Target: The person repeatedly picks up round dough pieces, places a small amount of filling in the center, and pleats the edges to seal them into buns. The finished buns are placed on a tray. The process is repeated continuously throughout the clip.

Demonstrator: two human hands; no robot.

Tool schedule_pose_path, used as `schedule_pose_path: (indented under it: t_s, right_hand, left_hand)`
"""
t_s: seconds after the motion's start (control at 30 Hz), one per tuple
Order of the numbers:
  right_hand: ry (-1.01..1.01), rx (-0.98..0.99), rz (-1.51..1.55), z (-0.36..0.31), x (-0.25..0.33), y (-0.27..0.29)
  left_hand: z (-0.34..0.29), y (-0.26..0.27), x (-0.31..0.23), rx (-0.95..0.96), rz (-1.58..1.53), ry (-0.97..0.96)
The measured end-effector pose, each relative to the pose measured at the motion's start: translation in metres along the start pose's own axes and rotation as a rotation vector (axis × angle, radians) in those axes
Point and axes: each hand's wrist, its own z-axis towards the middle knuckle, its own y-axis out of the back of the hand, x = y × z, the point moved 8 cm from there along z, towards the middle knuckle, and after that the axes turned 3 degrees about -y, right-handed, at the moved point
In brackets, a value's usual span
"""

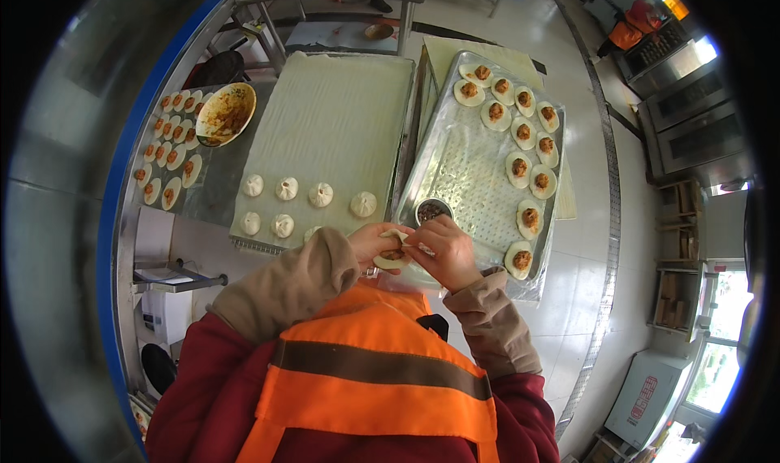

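Note:
Close in front of my apron, my left hand point(374, 242) cradles a round dough wrapper point(388, 261) with brown filling showing at its middle. My right hand point(445, 250) pinches the upper edge of that wrapper, its fingertips meeting the left hand's. Just beyond the right hand, a small round bowl point(433, 210) of dark bits stands on the metal tray point(455, 170). Filled flat wrappers point(520, 169) lie along that tray's far and right sides. To the left, several pleated buns point(321, 194) sit on the near part of a lined tray point(333, 114).
At the left, a bowl point(226, 114) smeared with filling stands beside more filled wrappers point(172, 156) on a metal table. Behind the trays is a metal rack point(406, 24). Another person point(634, 26) in orange is far off at the upper right. A white box point(650, 398) stands at lower right.

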Motion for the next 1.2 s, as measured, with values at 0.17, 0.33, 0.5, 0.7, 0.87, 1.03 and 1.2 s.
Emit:
schedule_pose_path:
  t_s: [0.17,0.33,0.5,0.7,0.87,1.03,1.2]
  right_hand:
    - [-0.229,0.226,0.055,0.005,-0.017,-0.024]
    - [-0.051,0.184,0.012,0.009,-0.001,-0.024]
    - [-0.426,0.402,0.229,0.0,-0.045,-0.034]
    - [-0.717,0.155,0.602,-0.027,-0.065,-0.033]
    - [-0.411,-0.025,0.27,-0.021,-0.033,-0.018]
    - [-0.365,0.112,0.153,-0.013,-0.028,-0.024]
    - [-0.237,0.09,0.143,-0.006,-0.02,-0.019]
  left_hand:
    - [0.004,0.013,0.011,-0.034,0.229,0.014]
    - [0.011,0.016,0.008,0.013,0.581,-0.029]
    - [0.006,0.0,-0.001,0.152,0.287,0.11]
    - [-0.007,-0.003,-0.019,-0.068,0.0,-0.047]
    - [0.008,0.006,-0.013,-0.101,0.152,-0.152]
    - [0.016,0.012,-0.002,-0.026,0.376,-0.124]
    - [0.014,0.005,0.001,0.052,0.526,-0.032]
